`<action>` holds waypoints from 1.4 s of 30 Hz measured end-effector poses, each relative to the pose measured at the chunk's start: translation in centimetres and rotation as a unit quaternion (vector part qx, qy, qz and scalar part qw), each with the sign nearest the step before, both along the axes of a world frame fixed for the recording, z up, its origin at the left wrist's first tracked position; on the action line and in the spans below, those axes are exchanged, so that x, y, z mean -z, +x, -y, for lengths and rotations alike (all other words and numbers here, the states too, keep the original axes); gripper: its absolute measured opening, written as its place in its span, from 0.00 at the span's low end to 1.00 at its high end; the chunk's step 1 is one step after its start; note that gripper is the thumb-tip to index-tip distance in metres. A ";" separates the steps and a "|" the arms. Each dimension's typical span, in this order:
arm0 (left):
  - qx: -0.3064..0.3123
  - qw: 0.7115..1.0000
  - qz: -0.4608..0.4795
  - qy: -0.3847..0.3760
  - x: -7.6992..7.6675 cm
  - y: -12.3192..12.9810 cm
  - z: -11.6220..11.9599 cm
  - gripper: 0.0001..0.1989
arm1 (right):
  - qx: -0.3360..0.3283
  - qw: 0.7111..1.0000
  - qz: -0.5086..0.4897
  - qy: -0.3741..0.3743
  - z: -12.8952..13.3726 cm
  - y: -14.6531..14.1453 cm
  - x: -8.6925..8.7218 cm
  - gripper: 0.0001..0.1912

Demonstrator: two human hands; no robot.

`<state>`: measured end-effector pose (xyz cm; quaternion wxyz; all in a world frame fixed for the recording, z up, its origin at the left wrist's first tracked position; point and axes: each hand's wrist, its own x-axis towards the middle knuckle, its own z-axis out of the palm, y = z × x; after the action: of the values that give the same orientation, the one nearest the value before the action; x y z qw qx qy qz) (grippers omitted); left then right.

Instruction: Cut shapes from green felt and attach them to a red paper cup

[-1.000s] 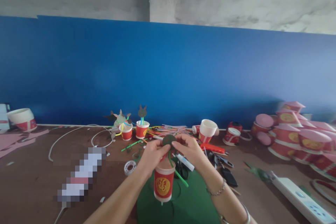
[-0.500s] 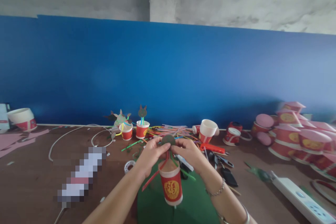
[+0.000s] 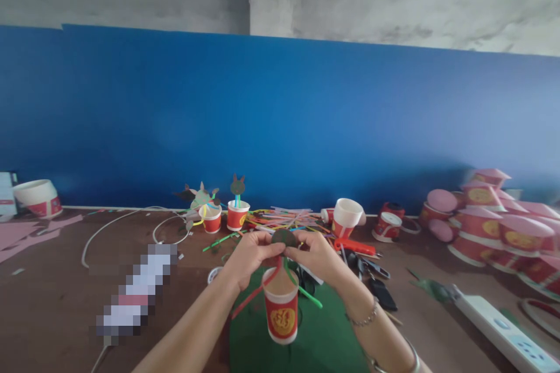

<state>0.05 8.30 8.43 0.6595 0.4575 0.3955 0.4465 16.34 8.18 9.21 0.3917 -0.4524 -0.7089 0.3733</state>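
Observation:
Between my two hands is a dark round paper disc (image 3: 283, 237), pinched at its left edge by my left hand (image 3: 258, 247) and at its right edge by my right hand (image 3: 311, 249). Both hands are closed on it. A red straw (image 3: 258, 290) and a green straw (image 3: 306, 292) run from just below the disc and slant outward over a cup's rim. That red and gold paper cup (image 3: 281, 315) hangs under the disc, above a green mat (image 3: 324, 344). How the straws join the disc is hidden by my fingers.
Two cups with straws and paper shapes (image 3: 237, 217) stand by the blue panel (image 3: 280, 122). Loose straws (image 3: 284, 220), an orange-red tool (image 3: 354, 246) and keys (image 3: 380, 291) lie beyond. At right are stacked cups (image 3: 481, 227) and a power strip (image 3: 503, 326).
The cup has swung slightly left and hangs more upright. Both hands keep their pinch on the disc, almost in place.

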 end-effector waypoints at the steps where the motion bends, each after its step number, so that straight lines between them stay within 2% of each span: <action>1: 0.002 1.000 0.002 0.001 0.1 0.0 0.0 0.17 | -0.002 1.000 0.001 0.010 0.0 0.0 -0.1 0.08; 5: 0.005 1.000 0.009 0.010 0.1 0.2 0.0 0.18 | -0.016 0.999 -0.004 0.037 0.3 0.0 -0.4 0.06; 9: 0.006 1.000 0.020 0.011 -0.1 0.2 0.0 0.18 | -0.027 0.999 -0.030 0.032 0.3 -0.3 -0.1 0.04; 14: -0.004 1.000 0.012 0.023 -0.5 -0.1 0.0 0.13 | 0.005 0.997 -0.070 -0.022 0.0 -0.7 0.5 0.11; 19: -0.002 0.999 0.001 0.038 -0.9 -0.2 0.3 0.14 | -0.023 0.989 -0.112 -0.091 0.1 -0.7 0.2 0.16; 23: 0.013 0.999 -0.002 0.048 -0.6 0.0 0.3 0.12 | -0.004 0.993 -0.096 -0.071 0.0 -0.6 0.5 0.14; 27: -0.010 0.998 0.013 0.057 -0.2 0.2 0.2 0.12 | 0.000 0.996 -0.078 -0.041 -0.1 -0.7 0.8 0.13; 35: -0.027 0.996 -0.003 0.089 0.0 0.1 0.0 0.13 | -0.016 0.995 -0.081 -0.057 0.2 -0.8 0.4 0.12; 42: -0.032 0.992 -0.045 0.116 -0.9 -0.6 0.0 0.12 | 0.003 0.995 -0.093 -0.046 0.4 -1.7 0.5 0.12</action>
<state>-0.56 8.34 9.34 0.5689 0.5377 0.3851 0.4888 14.61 7.79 8.67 0.4356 -0.4354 -0.6504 0.4445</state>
